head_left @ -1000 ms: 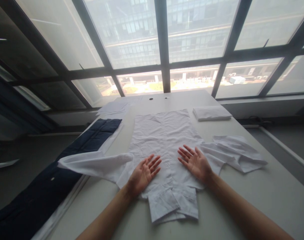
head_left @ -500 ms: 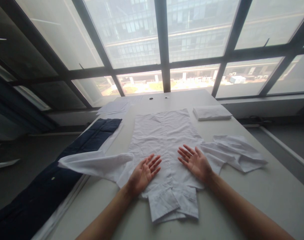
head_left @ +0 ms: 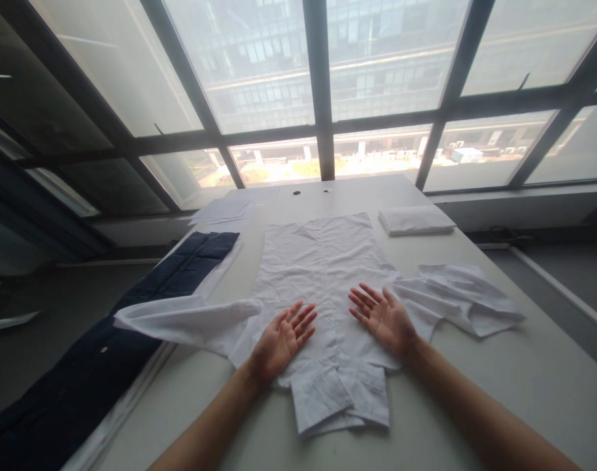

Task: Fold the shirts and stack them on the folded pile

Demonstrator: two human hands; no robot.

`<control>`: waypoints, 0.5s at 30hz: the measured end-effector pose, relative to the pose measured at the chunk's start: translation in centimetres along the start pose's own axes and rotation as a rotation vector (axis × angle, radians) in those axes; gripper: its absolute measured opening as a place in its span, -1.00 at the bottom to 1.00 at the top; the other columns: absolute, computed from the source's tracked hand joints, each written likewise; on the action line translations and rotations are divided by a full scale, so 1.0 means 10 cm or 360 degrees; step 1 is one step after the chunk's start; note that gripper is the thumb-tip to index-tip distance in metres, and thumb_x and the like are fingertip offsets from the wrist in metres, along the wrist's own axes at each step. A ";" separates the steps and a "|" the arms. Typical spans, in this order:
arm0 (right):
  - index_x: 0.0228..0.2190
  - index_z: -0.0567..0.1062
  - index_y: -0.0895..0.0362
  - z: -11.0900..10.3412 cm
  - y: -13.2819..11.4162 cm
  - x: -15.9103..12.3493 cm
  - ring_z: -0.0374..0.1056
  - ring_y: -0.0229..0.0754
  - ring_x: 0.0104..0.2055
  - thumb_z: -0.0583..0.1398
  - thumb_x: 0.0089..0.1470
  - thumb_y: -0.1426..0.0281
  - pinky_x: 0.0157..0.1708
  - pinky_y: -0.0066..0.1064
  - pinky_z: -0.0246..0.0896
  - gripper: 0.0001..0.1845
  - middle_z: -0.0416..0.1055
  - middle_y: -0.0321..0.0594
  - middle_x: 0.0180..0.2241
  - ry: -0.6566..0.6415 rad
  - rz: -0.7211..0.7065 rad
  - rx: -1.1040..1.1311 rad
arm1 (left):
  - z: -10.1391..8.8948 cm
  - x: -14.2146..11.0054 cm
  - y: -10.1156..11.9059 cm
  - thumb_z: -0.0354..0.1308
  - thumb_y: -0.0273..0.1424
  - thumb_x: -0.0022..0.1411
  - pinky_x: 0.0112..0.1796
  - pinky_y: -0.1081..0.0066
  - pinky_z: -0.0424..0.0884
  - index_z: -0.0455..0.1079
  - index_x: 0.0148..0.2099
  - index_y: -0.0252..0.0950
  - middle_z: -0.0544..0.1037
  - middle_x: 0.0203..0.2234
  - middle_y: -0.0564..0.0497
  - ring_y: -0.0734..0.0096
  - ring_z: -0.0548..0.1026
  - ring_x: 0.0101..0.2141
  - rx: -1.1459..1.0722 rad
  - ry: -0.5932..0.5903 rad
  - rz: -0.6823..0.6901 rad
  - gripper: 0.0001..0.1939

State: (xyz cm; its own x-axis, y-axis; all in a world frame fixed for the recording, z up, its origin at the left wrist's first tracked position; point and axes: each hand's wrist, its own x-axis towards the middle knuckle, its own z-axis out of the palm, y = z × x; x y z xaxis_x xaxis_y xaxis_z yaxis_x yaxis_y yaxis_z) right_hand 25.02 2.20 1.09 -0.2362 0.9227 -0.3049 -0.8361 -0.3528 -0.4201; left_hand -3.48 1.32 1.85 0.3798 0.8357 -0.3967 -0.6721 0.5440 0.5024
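Note:
A white shirt [head_left: 318, 261] lies spread on the white table, buttons running down its middle and its collar end toward me. One sleeve stretches left across dark blue trousers [head_left: 180, 265]; the other lies crumpled to the right. My left hand [head_left: 284, 340] is palm up with its fingers apart, over the left part of the shirt near that shoulder. Over the right part, my right hand [head_left: 384, 320] is also palm up, fingers spread. Both hands hold nothing; whether they touch the cloth I cannot tell.
On the table [head_left: 475, 386], a folded white cloth [head_left: 416, 220] lies at the back right. Several sheets of paper [head_left: 223, 210] rest at the back left. Under the dark trousers lies more white fabric [head_left: 126, 405]. Large windows [head_left: 376, 65] rise behind the table.

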 end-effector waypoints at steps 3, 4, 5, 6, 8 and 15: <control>0.13 0.39 0.12 -0.01 -0.01 0.02 0.39 -0.01 0.17 -0.03 0.38 0.22 0.12 0.00 0.33 -0.57 0.40 0.04 0.16 0.0020 -0.0004 0.0011 | 0.00 0.00 0.00 -0.05 -0.39 0.47 0.13 0.15 0.37 0.03 0.43 -0.22 0.28 0.31 -0.25 0.14 0.37 0.22 0.0013 0.0009 -0.0003 -0.46; 0.13 0.39 0.11 -0.03 -0.04 0.03 0.39 -0.01 0.17 -0.03 0.37 0.22 0.12 0.00 0.34 -0.57 0.40 0.04 0.17 0.0036 -0.0014 0.0017 | 0.00 0.00 0.00 -0.05 -0.39 0.47 0.13 0.15 0.38 0.04 0.42 -0.23 0.28 0.31 -0.25 0.13 0.37 0.23 0.0019 0.0013 -0.0003 -0.47; 0.13 0.38 0.10 -0.05 -0.07 0.05 0.40 -0.02 0.17 -0.03 0.37 0.22 0.12 0.00 0.34 -0.57 0.39 0.03 0.17 0.0061 -0.0039 0.0024 | 0.00 -0.01 0.00 -0.04 -0.38 0.47 0.12 0.15 0.38 0.04 0.42 -0.24 0.28 0.31 -0.25 0.13 0.37 0.23 0.0024 0.0016 -0.0001 -0.47; 0.13 0.38 0.08 -0.08 -0.13 0.06 0.39 -0.04 0.17 -0.03 0.37 0.22 0.11 -0.01 0.35 -0.58 0.39 0.02 0.18 0.0098 -0.0084 0.0032 | 0.01 -0.01 0.01 -0.04 -0.38 0.47 0.12 0.15 0.38 0.04 0.42 -0.25 0.28 0.31 -0.25 0.13 0.37 0.23 0.0030 0.0021 0.0003 -0.47; 0.11 0.39 0.03 -0.17 -0.26 0.11 0.39 -0.09 0.17 -0.04 0.36 0.23 0.11 -0.04 0.36 -0.60 0.39 -0.02 0.18 0.0200 -0.0226 0.0051 | 0.02 -0.01 0.01 -0.05 -0.38 0.47 0.11 0.15 0.39 0.04 0.42 -0.26 0.28 0.31 -0.26 0.13 0.37 0.22 0.0045 0.0034 0.0008 -0.47; 0.01 0.47 -0.02 -0.46 -0.66 0.18 0.39 -0.13 0.16 -0.04 0.29 0.24 0.17 -0.03 0.32 -0.60 0.43 -0.11 0.14 0.0427 -0.0676 0.0128 | 0.02 -0.01 0.00 -0.03 -0.39 0.46 0.12 0.15 0.38 0.01 0.44 -0.22 0.28 0.31 -0.24 0.15 0.38 0.22 0.0057 0.0031 0.0004 -0.44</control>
State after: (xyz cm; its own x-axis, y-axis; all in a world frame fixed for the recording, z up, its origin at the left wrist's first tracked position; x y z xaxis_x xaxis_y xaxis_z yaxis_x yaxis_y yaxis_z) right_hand 32.41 5.53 -0.58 0.2597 0.9060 -0.3344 -0.8687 0.0679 -0.4907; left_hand -3.43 1.24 2.03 0.3657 0.8355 -0.4102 -0.6498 0.5447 0.5301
